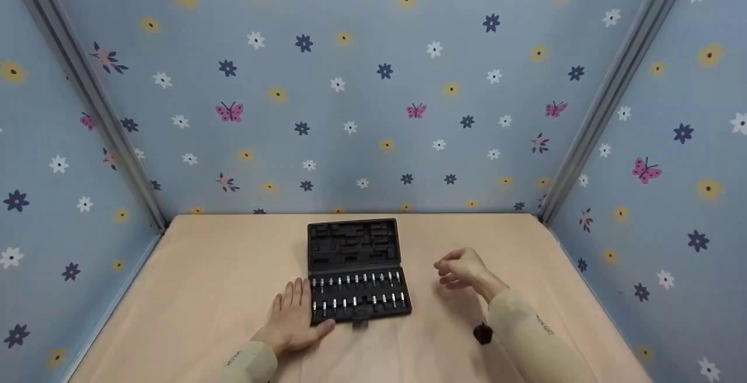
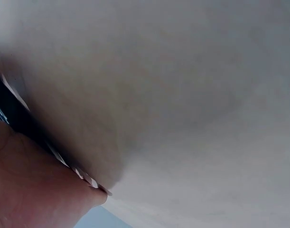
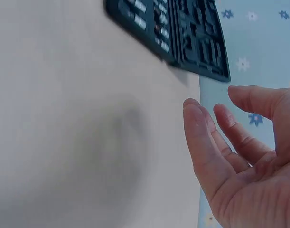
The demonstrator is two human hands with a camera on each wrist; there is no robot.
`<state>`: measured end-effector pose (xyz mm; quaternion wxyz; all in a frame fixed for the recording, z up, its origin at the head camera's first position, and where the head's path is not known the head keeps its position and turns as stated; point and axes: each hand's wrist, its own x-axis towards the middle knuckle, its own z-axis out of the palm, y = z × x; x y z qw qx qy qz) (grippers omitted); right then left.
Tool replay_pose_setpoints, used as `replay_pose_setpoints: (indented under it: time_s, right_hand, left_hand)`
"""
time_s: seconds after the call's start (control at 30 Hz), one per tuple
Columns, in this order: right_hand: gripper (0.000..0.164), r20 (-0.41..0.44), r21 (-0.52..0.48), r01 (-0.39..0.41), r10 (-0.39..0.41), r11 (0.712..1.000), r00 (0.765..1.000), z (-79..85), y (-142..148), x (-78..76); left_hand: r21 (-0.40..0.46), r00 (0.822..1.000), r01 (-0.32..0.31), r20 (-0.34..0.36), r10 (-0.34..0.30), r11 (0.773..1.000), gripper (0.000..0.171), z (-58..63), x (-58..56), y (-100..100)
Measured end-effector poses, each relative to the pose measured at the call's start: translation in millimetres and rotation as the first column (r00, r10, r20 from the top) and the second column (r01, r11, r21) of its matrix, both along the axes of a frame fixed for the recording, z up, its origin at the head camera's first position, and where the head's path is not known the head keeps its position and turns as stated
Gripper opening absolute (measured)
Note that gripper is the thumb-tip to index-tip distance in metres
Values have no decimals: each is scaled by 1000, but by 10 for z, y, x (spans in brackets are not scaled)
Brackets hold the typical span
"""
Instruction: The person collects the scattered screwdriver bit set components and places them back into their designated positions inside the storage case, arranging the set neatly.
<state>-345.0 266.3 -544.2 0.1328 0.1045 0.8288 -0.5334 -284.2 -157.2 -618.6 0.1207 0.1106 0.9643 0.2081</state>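
An opened black plastic tool case (image 1: 353, 272) lies on the table, its lid (image 1: 353, 246) folded back. Two rows of small silver bit sockets (image 1: 356, 279) stand in its base, with a gap in the middle of the front row. My left hand (image 1: 290, 319) rests flat at the case's left side, fingers straight along the edge and thumb by the front corner. Right of the case my right hand (image 1: 464, 269) hovers over the table, fingers loosely bent. In the right wrist view, nothing sits between the thumb (image 3: 254, 99) and fingers.
A pale peach cloth covers the table (image 1: 222, 272). Blue flower-print walls (image 1: 373, 97) enclose the back and sides, joined by grey metal corner posts (image 1: 618, 85). A small black piece (image 1: 483, 333) shows beside the right sleeve.
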Motion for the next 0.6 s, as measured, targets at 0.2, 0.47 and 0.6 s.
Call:
replay_pose_setpoints:
  time_s: [0.2,0.47,0.6]
  right_hand:
    - [25,-2,51,41,-41,998,999,-2,323,96]
    - [27,8,94,93,-94,991,995,-43,667,222]
    - [27,-1,125,108,-109,986,994,-70,795,302]
  left_hand:
    - [18,1000,7,-13,-7,1000,129,4,9,-1]
    - [17,1000,-3,-4,3,1000,129,-9,4,-11]
    - [25,1000,-3,-8,3,1000,130,-22,9,-13]
